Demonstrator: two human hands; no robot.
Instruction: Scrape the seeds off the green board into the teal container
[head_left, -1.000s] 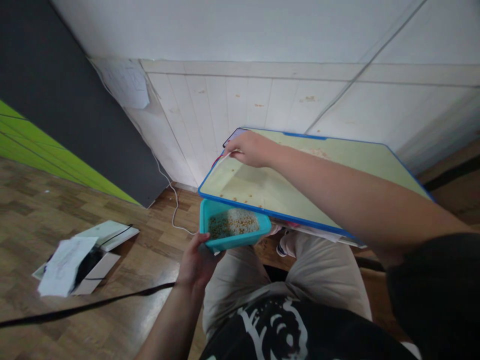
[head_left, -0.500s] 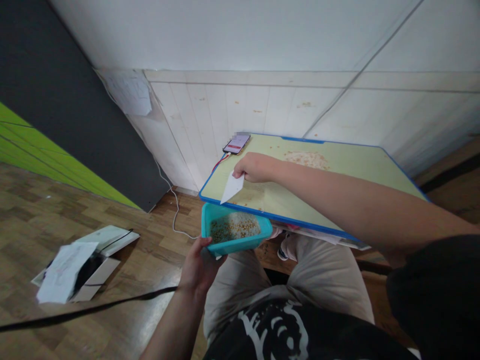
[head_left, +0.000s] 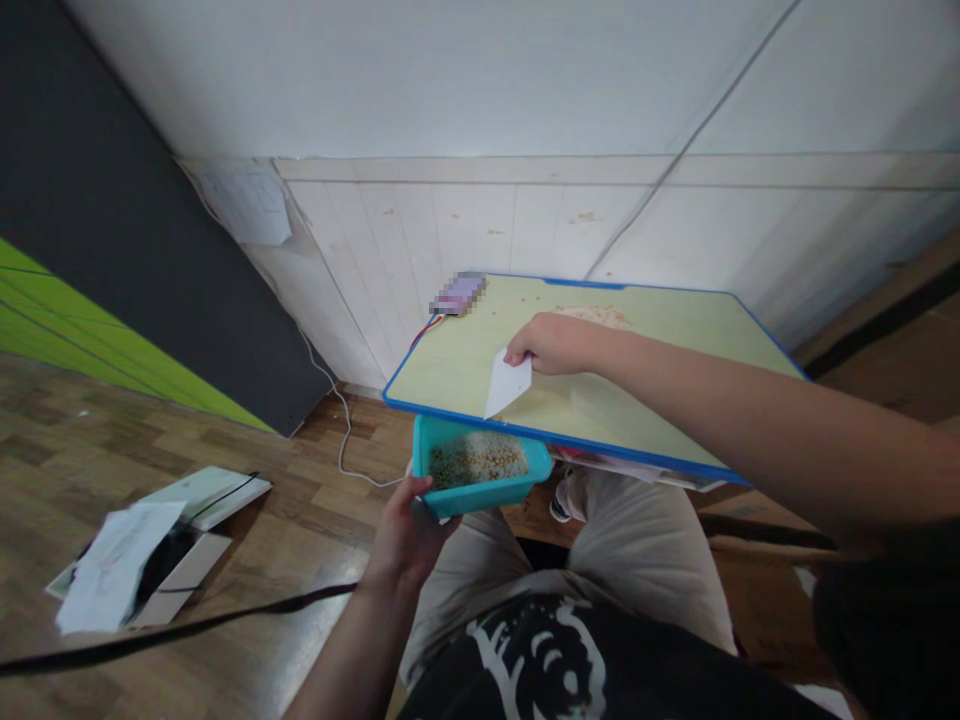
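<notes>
Tabletop (head_left: pixel 442 372) is seemingly being scraped, card (head_left: pixel 508 385) pinched by right hand (head_left: pixel 553 345), tub (head_left: pixel 484 495) grasped by left hand (head_left: pixel 411 530); tubward sweep is being needed

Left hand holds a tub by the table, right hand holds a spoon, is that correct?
Not quite: what the right hand holds is a white card, as the head view shows. The left hand does hold the tub by the table.
</notes>
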